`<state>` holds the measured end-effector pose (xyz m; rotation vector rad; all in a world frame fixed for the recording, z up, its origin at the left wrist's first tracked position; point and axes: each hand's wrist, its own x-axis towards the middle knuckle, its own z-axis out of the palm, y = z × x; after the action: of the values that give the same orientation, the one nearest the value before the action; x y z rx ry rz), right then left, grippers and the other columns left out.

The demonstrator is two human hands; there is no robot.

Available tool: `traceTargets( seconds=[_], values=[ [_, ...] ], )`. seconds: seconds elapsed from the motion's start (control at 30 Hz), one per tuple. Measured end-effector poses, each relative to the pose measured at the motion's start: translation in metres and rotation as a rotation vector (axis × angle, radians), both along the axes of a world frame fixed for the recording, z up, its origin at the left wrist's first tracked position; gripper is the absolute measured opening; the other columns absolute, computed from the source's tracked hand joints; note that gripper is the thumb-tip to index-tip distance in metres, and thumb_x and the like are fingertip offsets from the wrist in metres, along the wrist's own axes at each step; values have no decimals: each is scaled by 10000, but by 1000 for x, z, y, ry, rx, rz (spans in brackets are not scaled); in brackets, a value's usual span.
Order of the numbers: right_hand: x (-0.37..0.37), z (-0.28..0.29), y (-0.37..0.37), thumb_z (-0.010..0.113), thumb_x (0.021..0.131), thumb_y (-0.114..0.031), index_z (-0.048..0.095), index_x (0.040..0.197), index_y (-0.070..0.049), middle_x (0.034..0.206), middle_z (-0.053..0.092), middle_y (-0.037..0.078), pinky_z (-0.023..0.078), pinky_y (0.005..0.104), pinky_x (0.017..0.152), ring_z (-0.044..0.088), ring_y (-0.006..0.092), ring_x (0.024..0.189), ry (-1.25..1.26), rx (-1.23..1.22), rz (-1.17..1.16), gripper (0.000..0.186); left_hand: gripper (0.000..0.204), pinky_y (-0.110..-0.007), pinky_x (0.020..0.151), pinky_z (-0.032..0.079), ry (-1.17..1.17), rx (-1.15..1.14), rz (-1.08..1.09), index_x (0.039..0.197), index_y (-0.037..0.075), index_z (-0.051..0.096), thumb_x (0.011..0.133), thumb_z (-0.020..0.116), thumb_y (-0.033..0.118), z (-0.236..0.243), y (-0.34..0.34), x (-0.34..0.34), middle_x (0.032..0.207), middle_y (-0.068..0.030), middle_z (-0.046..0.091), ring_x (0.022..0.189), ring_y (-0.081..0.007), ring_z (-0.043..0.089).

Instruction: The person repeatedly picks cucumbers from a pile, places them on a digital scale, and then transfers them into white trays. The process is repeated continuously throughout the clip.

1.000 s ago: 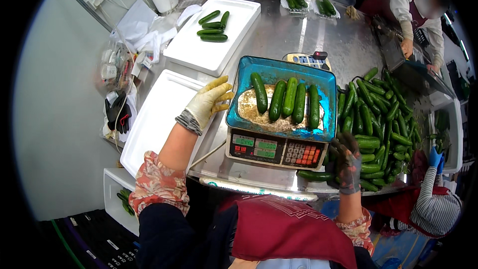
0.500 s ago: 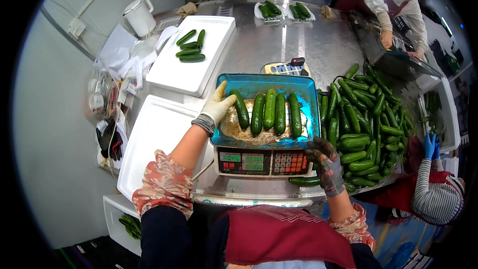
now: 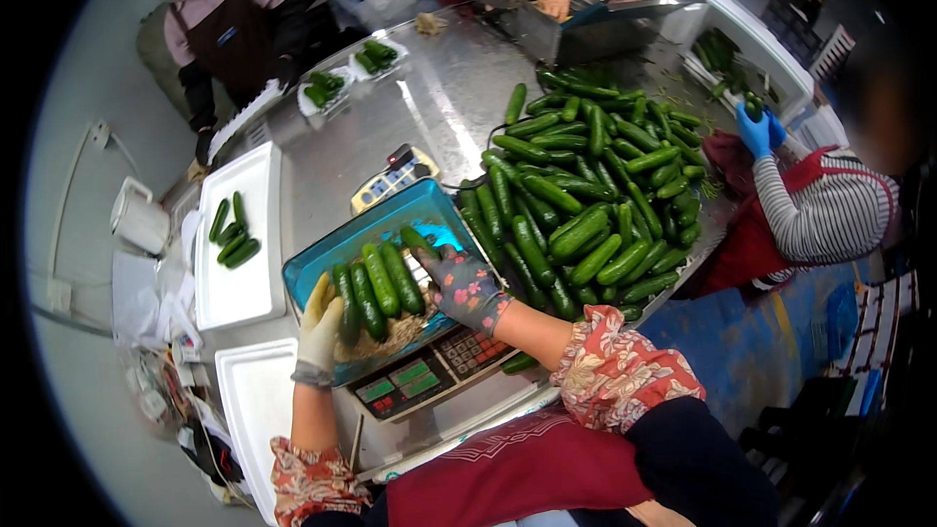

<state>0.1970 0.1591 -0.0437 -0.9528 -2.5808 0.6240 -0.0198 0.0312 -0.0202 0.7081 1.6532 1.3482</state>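
Several green cucumbers (image 3: 381, 278) lie side by side in the blue pan (image 3: 305, 252) of a weighing scale (image 3: 415, 381). My left hand (image 3: 319, 337), in a pale glove with yellowed fingertips, rests at the pan's left side. Its stretched fingers lie against the leftmost cucumber (image 3: 346, 303). My right hand (image 3: 467, 285), in a dark floral glove, reaches over the pan's right side with fingers closed on the rightmost cucumber (image 3: 418, 240). That cucumber sits a little farther up than the others, its lower end hidden by the hand.
A large cucumber heap (image 3: 595, 195) covers the table right of the scale. White trays stand at left, one holding cucumbers (image 3: 234, 234). Two small packs (image 3: 376, 57) lie at the far side. Co-workers stand around; one in blue gloves (image 3: 756, 129) handles cucumbers at right.
My view has turned right. My right hand has moved from the scale's lower right corner onto the rightmost cucumber. My left hand stays by the leftmost one. A person with a white tray appears far left.
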Motion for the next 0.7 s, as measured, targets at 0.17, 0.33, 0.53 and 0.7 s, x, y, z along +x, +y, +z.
traceTargets(
  seconds=[0.17,0.33,0.53,0.7],
  values=[
    [51,13,33,526,842,-245,393,1319,-91,1023,565,61,447,229,665,532,118,793,679,-945,-174,519,501,-249,845,472,-45,53,-5,1372,53,332,905,501,115,-16,-17,-12,1269,-133,484,1068,-164,537],
    [131,21,85,574,795,-214,479,1244,-57,1140,579,145,445,324,844,565,224,988,724,-690,-561,485,476,-232,792,500,-96,44,83,1363,59,345,913,493,112,-3,-25,0,1237,-117,505,1024,-145,561],
    [218,-43,136,599,802,-99,478,1254,-48,1313,431,136,411,306,937,462,226,1162,717,-267,-497,471,517,-266,909,416,-112,37,65,1363,45,342,898,536,161,2,-25,10,1298,-129,465,1142,-176,479],
    [224,-32,105,660,745,-79,579,1127,-33,1432,288,166,390,358,972,408,291,1236,515,-413,-231,393,497,-269,935,401,-132,65,101,1351,14,351,900,523,131,1,-31,13,1307,-134,459,1158,-182,468]
  ],
)
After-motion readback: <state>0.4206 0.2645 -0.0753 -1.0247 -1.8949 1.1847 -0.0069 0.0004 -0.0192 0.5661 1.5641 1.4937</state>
